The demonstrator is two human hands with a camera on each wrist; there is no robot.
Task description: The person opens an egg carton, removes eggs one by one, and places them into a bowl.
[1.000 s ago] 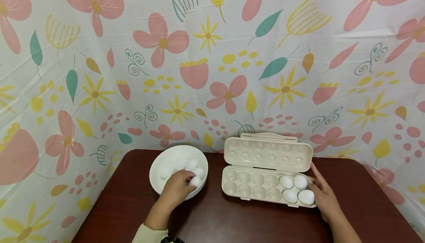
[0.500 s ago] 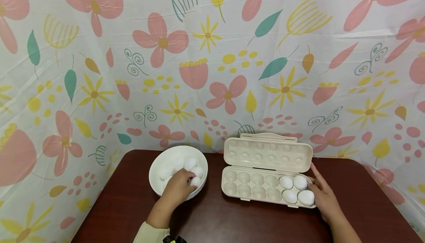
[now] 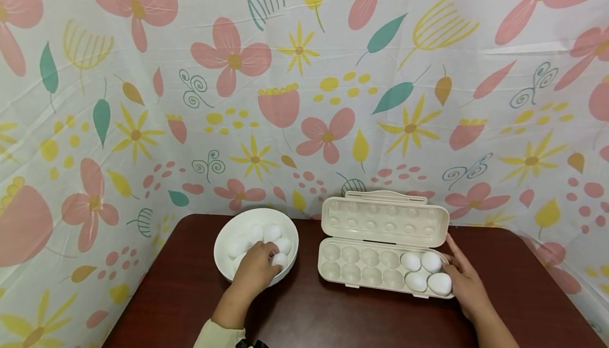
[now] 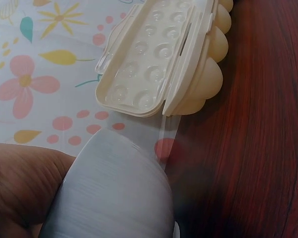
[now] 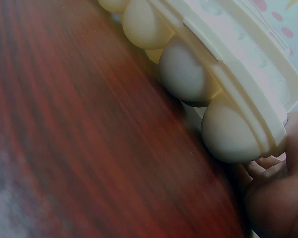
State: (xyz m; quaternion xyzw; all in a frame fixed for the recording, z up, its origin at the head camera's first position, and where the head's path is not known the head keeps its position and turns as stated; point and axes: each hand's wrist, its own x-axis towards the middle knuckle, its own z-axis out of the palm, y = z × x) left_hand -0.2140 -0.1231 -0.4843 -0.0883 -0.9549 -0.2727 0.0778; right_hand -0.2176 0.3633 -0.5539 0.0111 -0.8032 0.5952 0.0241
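Observation:
In the head view, my left hand point(image 3: 257, 269) reaches down into a white bowl point(image 3: 223, 263). Its thumb and curled fingers are around a white egg point(image 3: 279, 260) by the bowl's right side; the far fingertips are hidden. Several other eggs point(image 3: 272, 232) lie around the hand. To the right, an open cream egg carton point(image 3: 386, 221) has eggs point(image 3: 416, 282) in its right-end cups, while its left cups point(image 3: 351, 272) hold none. My right hand point(image 3: 466, 284) grips the carton's right end, thumb at the rim and index finger extended along the side toward the lid.
The dark red-brown table point(image 3: 323, 316) carries the bowl at left and the carton at right, with bare wood between and in front of them. A flower-printed sheet point(image 3: 304, 73) hangs right behind the table's back edge.
The left hand shifts only slightly within the bowl, and some eggs beside it have moved a little. The right hand and the carton stay in place.

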